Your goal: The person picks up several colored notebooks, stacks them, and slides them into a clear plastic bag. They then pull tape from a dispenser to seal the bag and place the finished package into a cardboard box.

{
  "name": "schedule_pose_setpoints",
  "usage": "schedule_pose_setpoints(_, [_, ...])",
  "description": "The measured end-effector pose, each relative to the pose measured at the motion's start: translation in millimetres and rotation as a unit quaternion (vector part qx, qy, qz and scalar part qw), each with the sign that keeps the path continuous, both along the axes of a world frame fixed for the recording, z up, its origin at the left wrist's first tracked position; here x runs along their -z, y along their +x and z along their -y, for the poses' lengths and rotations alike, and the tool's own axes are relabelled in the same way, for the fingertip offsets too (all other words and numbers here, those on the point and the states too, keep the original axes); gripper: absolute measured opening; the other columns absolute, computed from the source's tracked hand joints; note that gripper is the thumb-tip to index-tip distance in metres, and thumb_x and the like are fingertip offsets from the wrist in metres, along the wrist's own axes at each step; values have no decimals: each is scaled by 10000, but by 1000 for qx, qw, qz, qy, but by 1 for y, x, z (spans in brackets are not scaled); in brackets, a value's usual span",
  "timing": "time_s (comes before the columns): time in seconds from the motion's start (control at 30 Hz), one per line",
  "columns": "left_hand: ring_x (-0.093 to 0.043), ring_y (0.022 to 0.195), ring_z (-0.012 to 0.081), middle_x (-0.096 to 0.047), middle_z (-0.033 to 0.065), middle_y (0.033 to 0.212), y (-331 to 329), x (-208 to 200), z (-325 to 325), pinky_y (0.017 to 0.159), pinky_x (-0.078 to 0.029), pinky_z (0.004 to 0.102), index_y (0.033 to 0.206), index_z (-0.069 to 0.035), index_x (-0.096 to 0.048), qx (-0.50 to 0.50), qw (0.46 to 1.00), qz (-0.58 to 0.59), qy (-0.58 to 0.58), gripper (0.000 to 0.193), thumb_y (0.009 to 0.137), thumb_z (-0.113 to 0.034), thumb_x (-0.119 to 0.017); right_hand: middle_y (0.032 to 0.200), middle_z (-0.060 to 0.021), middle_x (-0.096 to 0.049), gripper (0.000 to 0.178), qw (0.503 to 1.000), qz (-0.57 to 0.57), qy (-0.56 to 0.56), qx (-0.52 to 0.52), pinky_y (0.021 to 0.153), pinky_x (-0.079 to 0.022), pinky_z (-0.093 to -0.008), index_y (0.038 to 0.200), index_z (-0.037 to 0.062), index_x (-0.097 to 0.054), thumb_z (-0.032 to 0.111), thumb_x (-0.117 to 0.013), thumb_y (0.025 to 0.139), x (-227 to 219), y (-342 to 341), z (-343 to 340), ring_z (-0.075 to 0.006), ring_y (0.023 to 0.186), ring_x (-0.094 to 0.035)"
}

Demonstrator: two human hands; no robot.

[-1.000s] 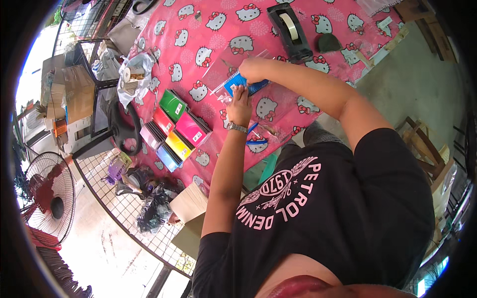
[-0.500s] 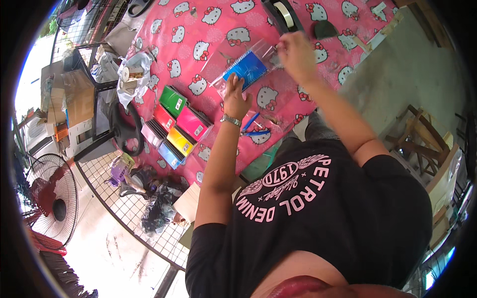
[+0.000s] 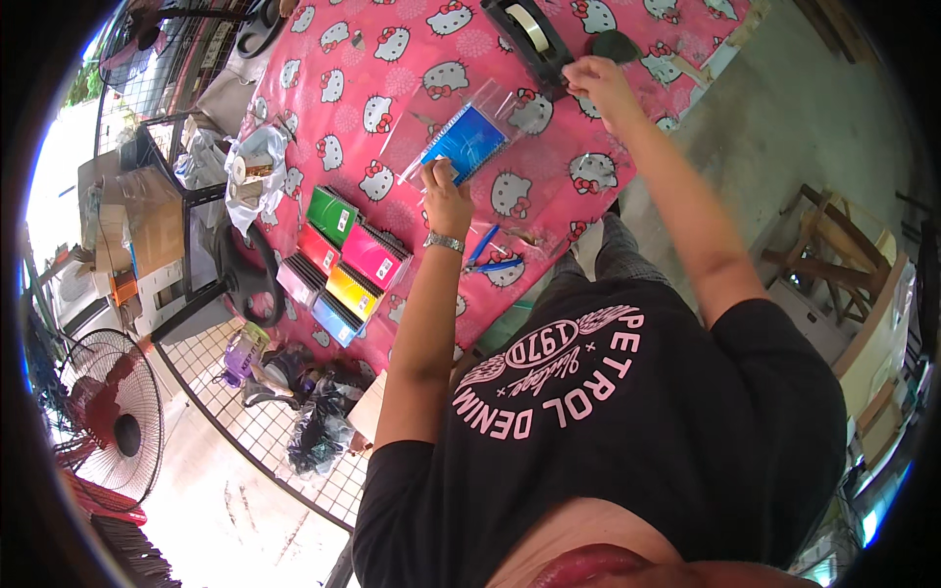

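A blue spiral notebook (image 3: 465, 143) lies tilted on a clear plastic wrapper (image 3: 404, 147). My left hand (image 3: 448, 204) has its fingers bent together on the notebook's lower left corner and grips it. My right hand (image 3: 605, 90) is at the front end of a black tape dispenser (image 3: 551, 61), which carries a roll of clear tape (image 3: 529, 26). Its thumb and fingertips are pinched together by the cutting end; what they hold, if anything, is too small to make out.
Several coloured spiral notebooks (image 3: 372, 257) lie in two rows at the left. Blue-handled scissors (image 3: 493, 265) rest near the table's front edge. A dark rounded object (image 3: 614, 46) sits beyond my right hand. The table wears a pink patterned cover (image 3: 392, 88); a fan (image 3: 113, 421) stands lower left.
My right hand has moved from beside the notebook's wrapper to the tape dispenser's end. My left hand's fingers, spread on the notebook before, are now bent at its corner. The view has shifted slightly.
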State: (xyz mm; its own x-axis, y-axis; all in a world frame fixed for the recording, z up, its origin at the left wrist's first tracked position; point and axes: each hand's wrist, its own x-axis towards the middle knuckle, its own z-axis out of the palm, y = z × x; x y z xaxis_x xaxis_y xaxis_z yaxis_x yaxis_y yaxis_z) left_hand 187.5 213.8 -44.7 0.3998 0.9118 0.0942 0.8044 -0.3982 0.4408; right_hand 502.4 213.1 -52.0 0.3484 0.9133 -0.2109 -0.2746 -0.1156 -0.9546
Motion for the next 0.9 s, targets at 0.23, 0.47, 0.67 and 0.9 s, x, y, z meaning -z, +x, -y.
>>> schedule_pose_setpoints(0.23, [-581, 967, 373, -417, 164, 1217, 9, 3, -2, 732, -549, 436, 1187, -76, -399, 1, 997, 79, 0, 584, 676, 35, -660, 772, -37, -570, 61, 833, -493, -185, -171, 447, -336, -201, 930, 33, -520, 48, -549, 880, 54, -9, 32, -60, 530, -443])
schedule_pose_setpoints(0.47, [-566, 1036, 362, -397, 180, 1234, 2, 12, 4, 771, -557, 388, 1260, -81, -372, -26, 989, 148, 6, 656, 682, 53, -653, 728, -133, -661, 219, 782, 401, 66, -473, 556, -487, -350, 783, 12, -647, 212, -721, 736, -30, -133, -62, -241, 642, -632])
schedule_pose_setpoints(0.67, [-537, 1099, 347, -384, 173, 1284, 2, 4, 1, 787, -538, 401, 1165, -74, -503, 1, 999, -18, -31, 481, 711, -20, -651, 823, -189, -668, 302, 689, 567, -10, -452, 696, -532, -416, 812, 2, -678, 252, -768, 668, -36, -149, -74, -338, 798, -658])
schedule_pose_setpoints(0.9, [-570, 1025, 352, -513, 224, 1220, -15, -8, -53, 848, -471, 416, 965, 14, -640, -38, 994, 101, 33, 299, 783, -222, -660, 1059, -184, -641, 476, 767, 244, -323, -499, 821, -504, -429, 1047, 8, -623, 416, -676, 807, -30, -115, -12, -273, 1021, -620])
